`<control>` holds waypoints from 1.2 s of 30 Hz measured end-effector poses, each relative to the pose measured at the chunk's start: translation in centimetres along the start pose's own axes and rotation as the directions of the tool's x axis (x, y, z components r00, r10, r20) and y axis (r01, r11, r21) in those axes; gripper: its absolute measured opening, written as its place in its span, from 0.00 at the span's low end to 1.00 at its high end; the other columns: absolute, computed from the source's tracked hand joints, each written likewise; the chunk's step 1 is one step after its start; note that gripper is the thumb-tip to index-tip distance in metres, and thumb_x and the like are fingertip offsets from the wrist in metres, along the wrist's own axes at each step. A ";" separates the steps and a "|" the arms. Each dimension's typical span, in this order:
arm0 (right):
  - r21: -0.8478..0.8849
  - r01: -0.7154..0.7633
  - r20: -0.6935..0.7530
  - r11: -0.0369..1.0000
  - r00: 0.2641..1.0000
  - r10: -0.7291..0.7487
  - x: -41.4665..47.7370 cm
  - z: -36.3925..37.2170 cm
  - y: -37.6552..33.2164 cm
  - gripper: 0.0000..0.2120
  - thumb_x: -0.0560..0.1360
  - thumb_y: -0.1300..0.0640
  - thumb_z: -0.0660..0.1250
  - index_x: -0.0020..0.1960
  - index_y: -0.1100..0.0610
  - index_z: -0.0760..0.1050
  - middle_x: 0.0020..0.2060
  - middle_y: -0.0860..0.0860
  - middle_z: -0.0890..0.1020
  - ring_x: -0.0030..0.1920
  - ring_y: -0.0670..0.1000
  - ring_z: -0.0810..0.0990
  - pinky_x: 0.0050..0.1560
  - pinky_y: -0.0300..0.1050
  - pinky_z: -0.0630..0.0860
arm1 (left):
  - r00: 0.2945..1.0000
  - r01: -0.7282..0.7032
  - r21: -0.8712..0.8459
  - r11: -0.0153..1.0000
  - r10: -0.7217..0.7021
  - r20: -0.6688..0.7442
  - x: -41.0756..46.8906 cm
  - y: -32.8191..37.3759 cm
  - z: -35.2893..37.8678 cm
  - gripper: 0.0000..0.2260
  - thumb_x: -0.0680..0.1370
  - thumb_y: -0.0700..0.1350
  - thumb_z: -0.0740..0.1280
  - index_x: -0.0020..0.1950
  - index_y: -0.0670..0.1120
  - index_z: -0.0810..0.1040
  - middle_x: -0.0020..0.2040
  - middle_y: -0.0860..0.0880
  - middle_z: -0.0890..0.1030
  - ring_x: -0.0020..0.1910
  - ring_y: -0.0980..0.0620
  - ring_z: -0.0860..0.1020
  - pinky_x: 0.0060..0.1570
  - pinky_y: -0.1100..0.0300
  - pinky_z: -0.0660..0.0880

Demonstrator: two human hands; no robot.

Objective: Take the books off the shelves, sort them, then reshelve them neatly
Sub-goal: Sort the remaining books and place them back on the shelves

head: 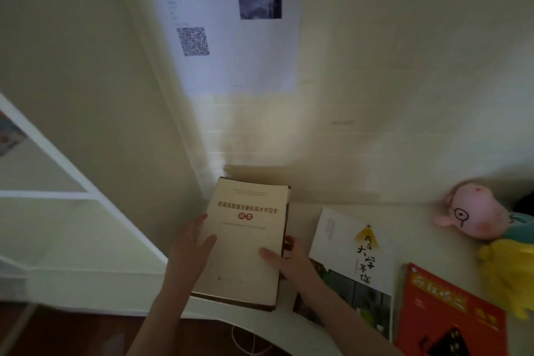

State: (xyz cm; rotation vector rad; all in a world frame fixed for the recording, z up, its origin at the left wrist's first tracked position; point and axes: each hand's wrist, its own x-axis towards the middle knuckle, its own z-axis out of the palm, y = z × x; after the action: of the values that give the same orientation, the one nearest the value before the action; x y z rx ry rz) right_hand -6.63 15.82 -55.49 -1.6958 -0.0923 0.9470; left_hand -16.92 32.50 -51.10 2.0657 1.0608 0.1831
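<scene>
A cream-covered book (245, 240) with red title text lies at the back left of the white desk (419, 240), close to the wall corner. My left hand (190, 248) grips its left edge, thumb on the cover. My right hand (289, 257) grips its right edge, thumb on the cover and fingers round the spine side. To the right lie a white book (352, 257) with black calligraphy and a red-orange book (445, 315) at the desk's front right. The white shelf unit (72, 196) stands at the left, its visible shelves bare.
A pink and yellow plush toy (485, 228) sits at the desk's right end. A paper sheet with a QR code (231, 26) hangs on the wall above. A white cable (245, 344) hangs below the desk's front edge.
</scene>
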 end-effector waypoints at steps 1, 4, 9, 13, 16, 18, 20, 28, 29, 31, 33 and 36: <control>-0.017 0.012 -0.017 1.000 1.000 -0.012 0.1 0.3 -0.1 0.39 0.68 0.52 0.76 0.70 0.58 0.58 0.64 0.53 0.73 0.61 0.52 0.75 0.60 0.49 0.77 | 0.999 0.020 -0.002 1.000 -0.020 0.040 0.3 -0.3 0.0 0.22 0.78 0.42 0.65 0.71 0.43 0.66 0.66 0.44 0.72 0.59 0.47 0.72 0.56 0.55 0.67; -0.045 0.022 -0.036 0.999 0.999 -0.024 0.2 0.7 0.0 0.37 0.68 0.56 0.77 0.68 0.58 0.58 0.55 0.47 0.73 0.56 0.48 0.75 0.55 0.43 0.77 | 0.988 0.091 -0.072 0.993 -0.081 0.130 1.0 -0.9 0.0 0.25 0.77 0.45 0.67 0.72 0.45 0.63 0.64 0.45 0.73 0.52 0.50 0.73 0.50 0.56 0.70; -0.080 0.088 -0.055 0.993 0.994 -0.093 -0.2 0.9 -0.2 0.23 0.70 0.60 0.75 0.54 0.50 0.62 0.45 0.40 0.72 0.45 0.41 0.74 0.40 0.32 0.77 | 0.976 0.143 -0.090 0.986 -0.125 0.179 2.0 -1.0 0.0 0.30 0.76 0.46 0.69 0.74 0.45 0.60 0.65 0.45 0.74 0.58 0.44 0.75 0.54 0.53 0.71; -0.084 0.097 -0.078 0.992 0.992 -0.104 -0.4 0.7 -0.3 0.24 0.70 0.59 0.75 0.55 0.49 0.63 0.46 0.40 0.73 0.49 0.43 0.75 0.47 0.37 0.77 | 0.968 0.159 -0.088 0.983 -0.138 0.210 2.1 -0.8 0.3 0.22 0.76 0.46 0.68 0.68 0.46 0.66 0.56 0.48 0.77 0.48 0.48 0.76 0.52 0.50 0.75; -0.095 0.073 -0.081 0.993 0.993 -0.081 -0.3 0.5 0.0 0.32 0.68 0.57 0.76 0.66 0.54 0.64 0.56 0.47 0.75 0.56 0.49 0.76 0.53 0.43 0.78 | 0.972 0.159 -0.096 0.983 -0.139 0.188 1.9 -0.4 0.4 0.21 0.76 0.45 0.68 0.67 0.45 0.67 0.53 0.50 0.76 0.47 0.50 0.75 0.47 0.55 0.72; -0.087 0.061 -0.074 0.994 0.995 -0.068 0.0 0.1 0.2 0.37 0.68 0.55 0.77 0.70 0.56 0.62 0.60 0.49 0.74 0.59 0.51 0.76 0.51 0.42 0.78 | 0.976 0.159 -0.111 0.981 -0.139 0.166 1.9 -0.2 0.4 0.23 0.76 0.45 0.69 0.69 0.45 0.67 0.57 0.48 0.76 0.48 0.50 0.74 0.48 0.55 0.71; -0.065 0.052 -0.059 0.997 0.997 -0.056 0.3 -0.5 0.4 0.37 0.67 0.54 0.77 0.71 0.56 0.62 0.61 0.50 0.74 0.58 0.51 0.77 0.47 0.39 0.79 | 0.982 0.146 -0.120 0.982 -0.129 0.135 2.0 0.1 0.5 0.27 0.74 0.46 0.71 0.71 0.46 0.65 0.61 0.46 0.76 0.51 0.49 0.75 0.51 0.53 0.73; 0.091 -0.054 0.015 0.994 0.998 0.053 0.7 -2.0 1.3 0.28 0.69 0.61 0.76 0.65 0.55 0.70 0.59 0.53 0.79 0.56 0.56 0.80 0.55 0.59 0.79 | 0.987 0.106 -0.114 0.988 -0.090 0.133 2.9 1.0 1.0 0.27 0.65 0.48 0.75 0.62 0.48 0.72 0.56 0.45 0.76 0.56 0.43 0.76 0.55 0.42 0.76; 0.109 -0.054 0.021 0.993 0.998 0.052 0.7 -2.1 1.3 0.28 0.68 0.62 0.76 0.65 0.55 0.70 0.58 0.53 0.80 0.55 0.55 0.81 0.52 0.56 0.81 | 0.986 0.106 -0.128 0.986 -0.088 0.140 3.0 1.0 1.1 0.28 0.65 0.46 0.75 0.64 0.48 0.71 0.57 0.45 0.76 0.56 0.44 0.76 0.56 0.42 0.76; 0.127 -0.049 0.029 0.991 0.999 0.045 0.7 -2.3 1.4 0.30 0.67 0.62 0.77 0.65 0.56 0.70 0.57 0.52 0.81 0.53 0.54 0.82 0.46 0.50 0.82 | 0.983 0.127 -0.162 0.979 -0.103 0.153 3.1 1.1 1.4 0.32 0.66 0.44 0.76 0.67 0.48 0.68 0.59 0.46 0.74 0.57 0.45 0.75 0.56 0.44 0.76; 0.136 -0.033 0.047 0.990 0.999 0.027 0.6 -2.4 1.3 0.33 0.63 0.58 0.79 0.65 0.56 0.70 0.55 0.52 0.82 0.52 0.53 0.83 0.42 0.47 0.82 | 0.982 0.140 -0.199 0.970 -0.111 0.154 3.0 1.4 1.6 0.32 0.66 0.45 0.77 0.66 0.48 0.66 0.59 0.48 0.73 0.55 0.47 0.76 0.54 0.46 0.77; 0.142 -0.019 0.066 0.990 0.998 0.010 0.3 -2.9 1.1 0.33 0.61 0.58 0.78 0.64 0.54 0.71 0.55 0.51 0.83 0.52 0.52 0.83 0.41 0.45 0.82 | 0.978 0.161 -0.247 0.956 -0.120 0.172 3.0 1.6 2.2 0.30 0.67 0.46 0.77 0.63 0.50 0.64 0.57 0.49 0.75 0.53 0.47 0.78 0.52 0.47 0.77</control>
State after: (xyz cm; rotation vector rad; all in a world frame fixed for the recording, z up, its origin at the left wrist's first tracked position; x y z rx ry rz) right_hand -5.07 13.30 -56.51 -1.5367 -0.0539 0.9965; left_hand -13.03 32.87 -52.06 1.7335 1.0253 0.0815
